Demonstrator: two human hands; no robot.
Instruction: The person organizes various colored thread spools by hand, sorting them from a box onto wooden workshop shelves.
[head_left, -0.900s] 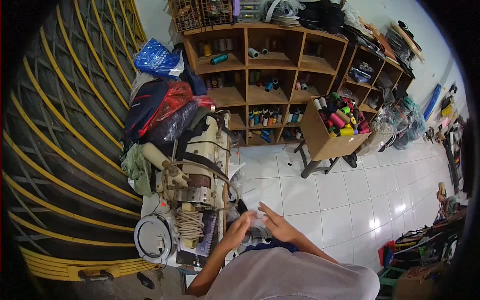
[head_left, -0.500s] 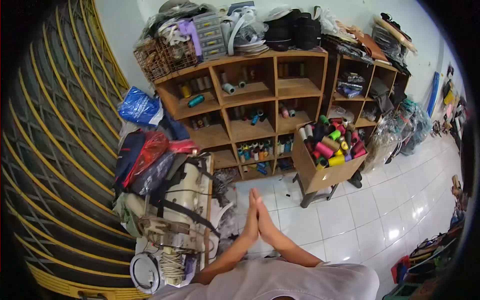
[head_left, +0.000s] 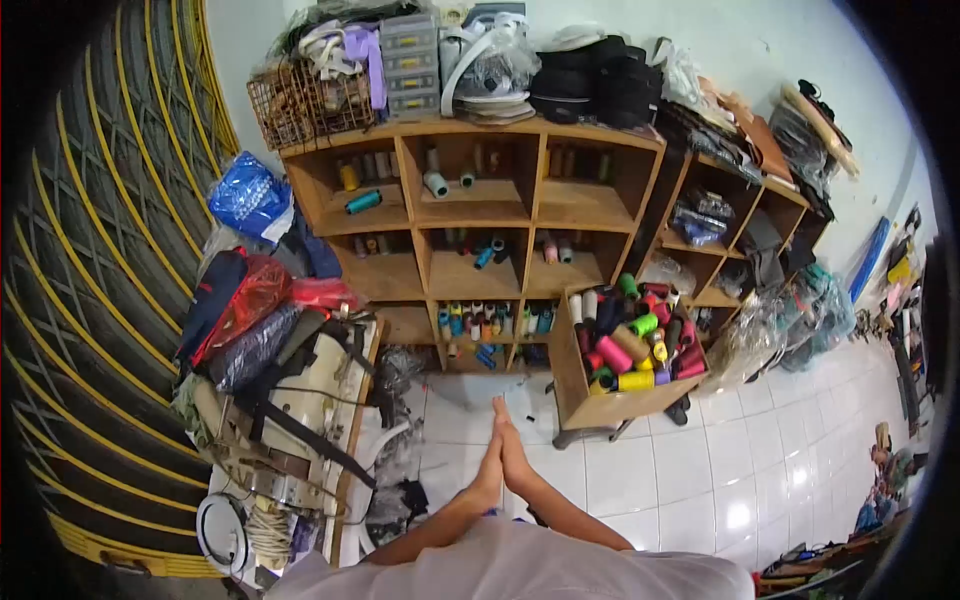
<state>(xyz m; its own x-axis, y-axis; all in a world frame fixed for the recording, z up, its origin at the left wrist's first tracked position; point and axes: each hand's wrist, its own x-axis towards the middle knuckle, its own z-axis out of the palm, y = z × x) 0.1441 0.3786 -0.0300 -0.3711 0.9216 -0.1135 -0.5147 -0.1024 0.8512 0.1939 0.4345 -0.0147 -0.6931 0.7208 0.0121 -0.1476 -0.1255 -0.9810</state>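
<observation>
My left hand (head_left: 488,468) and my right hand (head_left: 514,462) meet palm to palm in front of me, fingers stretched out straight and pointing away. Neither shows anything in its grip; the inner palms are hidden. Beyond them to the right is a wooden box (head_left: 632,408) heaped with thread spools (head_left: 636,381) in yellow, pink, green, black and other colours. The box rests on a dark stool (head_left: 564,437). Ahead stands a wooden cubby shelf (head_left: 480,292) with more spools in its compartments.
On the left, a sewing machine (head_left: 312,390) sits on a table beside bagged fabric (head_left: 243,310) and a folding metal gate (head_left: 100,300). Plastic bags (head_left: 810,320) lie at the right. White floor tiles (head_left: 620,480) show around the stool.
The view has shifted, so the shelf and box appear lower and the sewing table farther left. My hands stay pressed together, a little lower in view.
</observation>
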